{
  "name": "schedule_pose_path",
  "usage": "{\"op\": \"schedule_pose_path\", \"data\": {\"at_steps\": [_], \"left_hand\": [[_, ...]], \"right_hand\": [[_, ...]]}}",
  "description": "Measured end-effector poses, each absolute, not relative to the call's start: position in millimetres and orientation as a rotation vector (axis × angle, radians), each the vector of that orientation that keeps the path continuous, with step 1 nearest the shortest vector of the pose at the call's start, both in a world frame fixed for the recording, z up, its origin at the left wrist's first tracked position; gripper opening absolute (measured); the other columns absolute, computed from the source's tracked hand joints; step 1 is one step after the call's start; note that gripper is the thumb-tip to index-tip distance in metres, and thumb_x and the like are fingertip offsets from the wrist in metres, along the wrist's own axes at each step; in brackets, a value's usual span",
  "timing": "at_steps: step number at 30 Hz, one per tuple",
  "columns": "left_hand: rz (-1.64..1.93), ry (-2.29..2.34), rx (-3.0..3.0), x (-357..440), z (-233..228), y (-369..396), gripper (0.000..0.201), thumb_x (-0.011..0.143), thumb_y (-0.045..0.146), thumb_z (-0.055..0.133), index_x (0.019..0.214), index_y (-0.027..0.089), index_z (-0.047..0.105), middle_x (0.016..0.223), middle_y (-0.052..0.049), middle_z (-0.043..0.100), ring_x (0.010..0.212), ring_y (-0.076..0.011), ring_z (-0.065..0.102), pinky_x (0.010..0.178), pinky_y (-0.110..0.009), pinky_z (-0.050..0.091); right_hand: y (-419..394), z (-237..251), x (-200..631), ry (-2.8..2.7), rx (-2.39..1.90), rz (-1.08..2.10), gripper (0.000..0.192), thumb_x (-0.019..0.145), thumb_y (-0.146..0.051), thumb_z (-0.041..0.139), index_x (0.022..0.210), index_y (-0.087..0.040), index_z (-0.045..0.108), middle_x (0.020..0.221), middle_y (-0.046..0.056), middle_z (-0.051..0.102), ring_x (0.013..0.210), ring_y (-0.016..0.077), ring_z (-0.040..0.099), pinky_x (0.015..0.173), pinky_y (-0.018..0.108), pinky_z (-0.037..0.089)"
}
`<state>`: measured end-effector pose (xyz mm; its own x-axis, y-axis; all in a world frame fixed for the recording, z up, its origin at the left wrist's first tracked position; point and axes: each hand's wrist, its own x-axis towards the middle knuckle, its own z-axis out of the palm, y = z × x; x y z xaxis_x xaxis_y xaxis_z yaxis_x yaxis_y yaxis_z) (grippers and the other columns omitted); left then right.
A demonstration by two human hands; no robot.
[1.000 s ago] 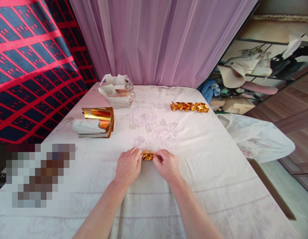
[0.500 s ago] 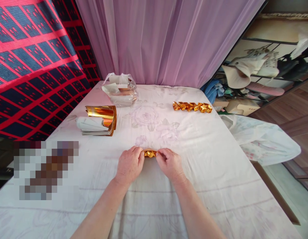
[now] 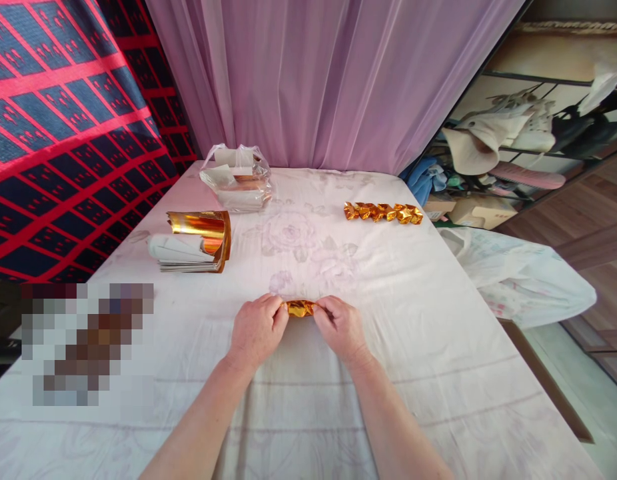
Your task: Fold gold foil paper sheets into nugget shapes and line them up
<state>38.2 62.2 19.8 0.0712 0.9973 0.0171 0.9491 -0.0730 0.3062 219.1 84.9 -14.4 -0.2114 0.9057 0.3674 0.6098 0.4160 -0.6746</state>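
A bench [image 3: 438,347] under a white floral cloth fronts a lilac curtain [image 3: 328,80]. Near its near edge, the left hand [image 3: 256,330] and right hand [image 3: 341,327] each pinch an end of the gold foil piece [image 3: 299,308] between them.

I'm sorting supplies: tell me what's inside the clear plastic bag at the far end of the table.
The clear plastic bag shows pale sheets or paper pieces and a gold-brown glint low down. Crinkled plastic blurs them; what lies beneath cannot be made out.
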Motion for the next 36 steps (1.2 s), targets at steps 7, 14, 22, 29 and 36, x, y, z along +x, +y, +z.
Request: {"op": "schedule_pose_path", "data": {"at_steps": [7,14,22,29,36], "left_hand": [[0.377,2.002,2.121,41,20,62,0.027,0.091,0.021,0.040,0.065,0.022,0.046,0.070,-0.002,0.059,0.064,-0.0164,0.053,0.061,-0.031,0.031],[0.600,1.664,1.964,32,22,63,0.030,0.091,0.029,0.035,0.062,0.022,0.037,0.064,0.002,0.050,0.061,-0.0145,0.049,0.058,-0.027,0.033],[0.708,1.572,1.843,32,21,65,0.029,0.088,0.033,0.035,0.061,0.022,0.033,0.062,0.003,0.046,0.061,-0.0134,0.048,0.058,-0.026,0.035],[0.644,1.678,1.887,36,20,64,0.027,0.087,0.029,0.036,0.061,0.021,0.038,0.064,0.002,0.049,0.062,-0.0137,0.050,0.059,-0.027,0.034],[0.644,1.703,1.871,35,23,64,0.029,0.086,0.029,0.037,0.059,0.021,0.032,0.059,0.003,0.045,0.057,-0.0127,0.046,0.055,-0.026,0.031]], "right_hand": [[84,-8,218,-1.884,-1.254,0.612,0.025,0.085,-0.024,0.047,0.064,-0.020,0.060,0.060,0.000,0.058,0.055,0.0116,0.054,0.055,0.022,0.038],[85,-5,217,-1.764,-1.304,0.717,0.026,0.081,-0.029,0.044,0.060,-0.021,0.057,0.055,-0.001,0.053,0.052,0.0121,0.050,0.052,0.022,0.036],[84,-2,218,-1.631,-1.273,0.955,0.025,0.078,-0.033,0.047,0.057,-0.020,0.054,0.051,-0.004,0.046,0.050,0.0109,0.044,0.049,0.022,0.033],[83,4,220,-1.562,-1.210,1.130,0.025,0.076,-0.034,0.049,0.056,-0.020,0.052,0.050,-0.004,0.043,0.049,0.0102,0.040,0.047,0.021,0.033],[82,2,216,-1.590,-1.254,0.970,0.025,0.077,-0.033,0.048,0.055,-0.021,0.053,0.050,-0.004,0.046,0.050,0.0110,0.043,0.048,0.022,0.034]]}}
